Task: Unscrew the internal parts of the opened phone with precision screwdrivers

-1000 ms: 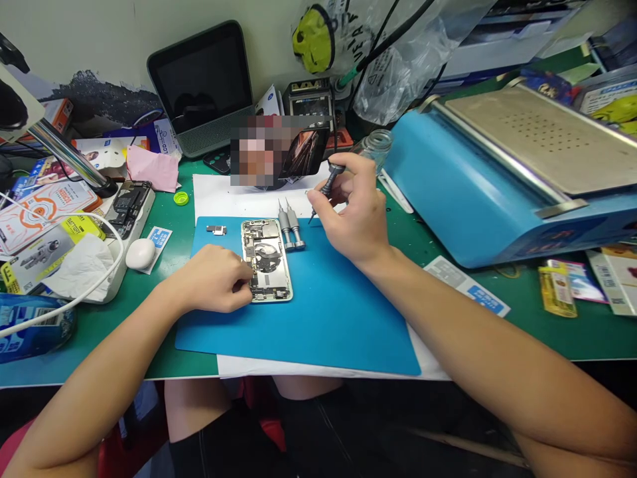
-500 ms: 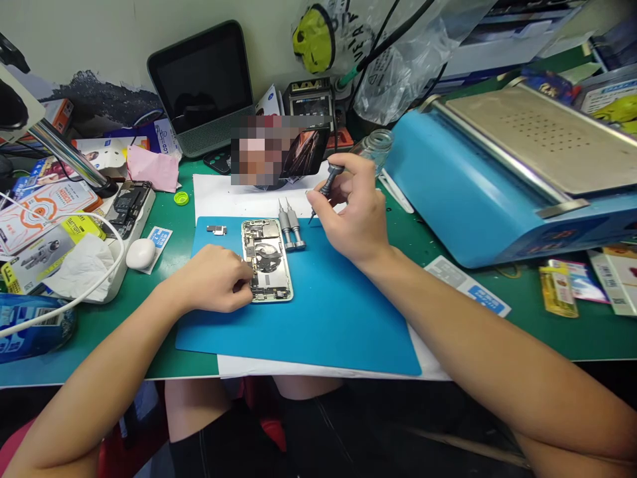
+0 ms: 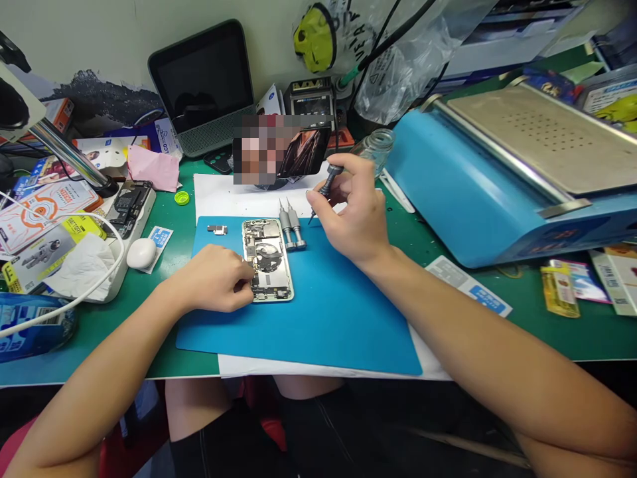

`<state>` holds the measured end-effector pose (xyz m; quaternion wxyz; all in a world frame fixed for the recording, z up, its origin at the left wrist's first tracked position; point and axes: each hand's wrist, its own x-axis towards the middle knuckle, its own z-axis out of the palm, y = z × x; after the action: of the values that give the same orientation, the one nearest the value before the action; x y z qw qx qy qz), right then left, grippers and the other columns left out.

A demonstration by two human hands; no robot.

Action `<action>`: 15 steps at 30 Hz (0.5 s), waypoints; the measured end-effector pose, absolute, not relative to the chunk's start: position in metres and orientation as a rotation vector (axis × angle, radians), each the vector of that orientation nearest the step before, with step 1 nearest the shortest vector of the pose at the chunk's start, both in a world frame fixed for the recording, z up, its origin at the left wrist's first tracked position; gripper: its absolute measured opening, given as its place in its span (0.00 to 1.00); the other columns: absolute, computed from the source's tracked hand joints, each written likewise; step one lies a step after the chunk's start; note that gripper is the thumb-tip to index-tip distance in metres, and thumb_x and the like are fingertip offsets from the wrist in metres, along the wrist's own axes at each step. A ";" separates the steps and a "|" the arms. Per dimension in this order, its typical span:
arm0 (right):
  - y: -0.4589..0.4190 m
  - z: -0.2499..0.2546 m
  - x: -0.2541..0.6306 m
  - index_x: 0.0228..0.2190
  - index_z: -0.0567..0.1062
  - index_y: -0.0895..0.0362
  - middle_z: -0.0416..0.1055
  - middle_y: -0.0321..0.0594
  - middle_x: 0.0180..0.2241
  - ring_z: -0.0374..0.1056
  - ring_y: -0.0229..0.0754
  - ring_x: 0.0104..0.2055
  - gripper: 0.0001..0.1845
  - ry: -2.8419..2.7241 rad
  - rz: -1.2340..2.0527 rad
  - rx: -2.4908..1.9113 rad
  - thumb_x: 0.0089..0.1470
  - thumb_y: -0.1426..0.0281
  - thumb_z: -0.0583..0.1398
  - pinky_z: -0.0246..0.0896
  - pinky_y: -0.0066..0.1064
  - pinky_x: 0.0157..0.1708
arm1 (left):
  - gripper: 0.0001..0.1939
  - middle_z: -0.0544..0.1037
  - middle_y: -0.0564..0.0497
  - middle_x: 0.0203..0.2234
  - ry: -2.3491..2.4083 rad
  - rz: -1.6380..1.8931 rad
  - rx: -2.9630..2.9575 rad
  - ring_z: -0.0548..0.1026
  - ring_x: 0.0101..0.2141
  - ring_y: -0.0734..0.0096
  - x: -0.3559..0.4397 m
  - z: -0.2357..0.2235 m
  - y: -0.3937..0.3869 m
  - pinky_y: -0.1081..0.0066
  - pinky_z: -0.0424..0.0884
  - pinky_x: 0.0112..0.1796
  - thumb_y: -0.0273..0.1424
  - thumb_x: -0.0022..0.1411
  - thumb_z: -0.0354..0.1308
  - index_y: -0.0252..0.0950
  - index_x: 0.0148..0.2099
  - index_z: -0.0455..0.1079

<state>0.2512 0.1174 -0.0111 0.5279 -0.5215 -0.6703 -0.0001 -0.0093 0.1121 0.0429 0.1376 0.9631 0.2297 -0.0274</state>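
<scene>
Right grip clamps screwdriver, partly hidden within. Left grip covers edge of the adjacent phone; closure cannot be determined.

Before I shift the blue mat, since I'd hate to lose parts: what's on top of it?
An opened phone, two grey screwdrivers and a small part show. The left hand, right hand and forearms hide whatever lies beneath them.

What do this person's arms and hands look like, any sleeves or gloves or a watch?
The left hand and right hand are bare and ungloved, with no watch on either wrist. No sleeve covers the left forearm or right forearm. A pinkish-red patch at the lower left edge might be clothing; that's unclear.
</scene>
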 end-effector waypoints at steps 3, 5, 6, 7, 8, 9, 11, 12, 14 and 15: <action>0.117 -0.010 0.251 0.57 0.63 0.49 0.73 0.39 0.33 0.73 0.46 0.31 0.25 -1.613 0.012 -1.271 0.61 0.63 0.62 0.78 0.46 0.36 | 0.10 0.69 0.53 0.17 0.664 -0.074 2.781 0.60 0.19 0.74 -0.009 0.043 0.112 0.68 0.47 0.24 0.29 0.55 0.52 0.37 0.21 0.62; 0.116 -0.010 0.251 0.58 0.63 0.48 0.74 0.40 0.34 0.74 0.48 0.32 0.25 -1.618 0.031 -1.278 0.61 0.64 0.62 0.78 0.48 0.38 | 0.10 0.69 0.53 0.17 0.664 -0.065 2.780 0.59 0.19 0.74 -0.009 0.043 0.112 0.68 0.47 0.24 0.29 0.54 0.52 0.37 0.21 0.62; 0.116 -0.010 0.251 0.58 0.63 0.49 0.74 0.40 0.35 0.74 0.48 0.33 0.26 -1.619 0.042 -1.276 0.61 0.64 0.62 0.78 0.49 0.39 | 0.10 0.69 0.53 0.17 0.664 -0.065 2.779 0.59 0.19 0.74 -0.009 0.043 0.112 0.68 0.47 0.24 0.29 0.54 0.52 0.37 0.21 0.62; 0.116 -0.011 0.251 0.58 0.62 0.49 0.74 0.41 0.35 0.75 0.49 0.34 0.27 -1.619 0.052 -1.269 0.61 0.64 0.62 0.78 0.50 0.41 | 0.10 0.69 0.53 0.17 0.665 -0.067 2.778 0.58 0.19 0.74 -0.009 0.043 0.112 0.68 0.47 0.24 0.29 0.54 0.52 0.37 0.21 0.62; 0.116 -0.011 0.251 0.59 0.62 0.49 0.75 0.41 0.36 0.75 0.49 0.36 0.27 -1.619 0.059 -1.260 0.61 0.64 0.62 0.78 0.51 0.42 | 0.10 0.69 0.53 0.17 0.666 -0.070 2.776 0.58 0.19 0.74 -0.009 0.043 0.112 0.68 0.47 0.24 0.29 0.55 0.52 0.36 0.21 0.61; 0.116 -0.012 0.251 0.59 0.62 0.48 0.75 0.41 0.36 0.75 0.50 0.37 0.27 -1.621 0.062 -1.247 0.61 0.65 0.62 0.78 0.51 0.43 | 0.10 0.69 0.53 0.17 0.669 -0.074 2.774 0.58 0.19 0.75 -0.009 0.043 0.112 0.68 0.47 0.24 0.29 0.55 0.52 0.36 0.21 0.61; 0.116 -0.012 0.251 0.59 0.62 0.48 0.75 0.40 0.36 0.76 0.50 0.38 0.27 -1.628 0.055 -1.219 0.61 0.65 0.62 0.78 0.51 0.43 | 0.11 0.69 0.53 0.17 0.673 -0.082 2.769 0.58 0.19 0.75 -0.009 0.043 0.112 0.68 0.47 0.25 0.29 0.55 0.52 0.36 0.22 0.61; 0.115 -0.012 0.251 0.59 0.62 0.48 0.75 0.40 0.36 0.76 0.49 0.38 0.27 -1.632 0.048 -1.208 0.61 0.64 0.62 0.79 0.50 0.43 | 0.11 0.69 0.53 0.17 0.674 -0.083 2.767 0.58 0.19 0.75 -0.009 0.043 0.112 0.68 0.47 0.25 0.29 0.55 0.52 0.36 0.22 0.61; 0.113 -0.010 0.250 0.58 0.63 0.47 0.75 0.39 0.36 0.76 0.48 0.36 0.27 -1.639 0.028 -1.182 0.61 0.64 0.62 0.79 0.48 0.41 | 0.11 0.70 0.53 0.18 0.671 -0.084 2.765 0.59 0.20 0.75 -0.009 0.043 0.112 0.68 0.47 0.25 0.29 0.57 0.52 0.36 0.22 0.62; 0.112 -0.008 0.248 0.58 0.62 0.47 0.75 0.38 0.36 0.76 0.47 0.35 0.26 -1.643 0.021 -1.162 0.61 0.64 0.62 0.80 0.47 0.40 | 0.12 0.70 0.53 0.18 0.673 -0.084 2.765 0.60 0.20 0.74 -0.008 0.043 0.112 0.68 0.47 0.25 0.30 0.58 0.52 0.36 0.22 0.62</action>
<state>0.2483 0.1116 -0.0084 0.5349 -0.4878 -0.6899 0.0089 -0.0085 0.1118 0.0432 0.1470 0.9607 0.2337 -0.0293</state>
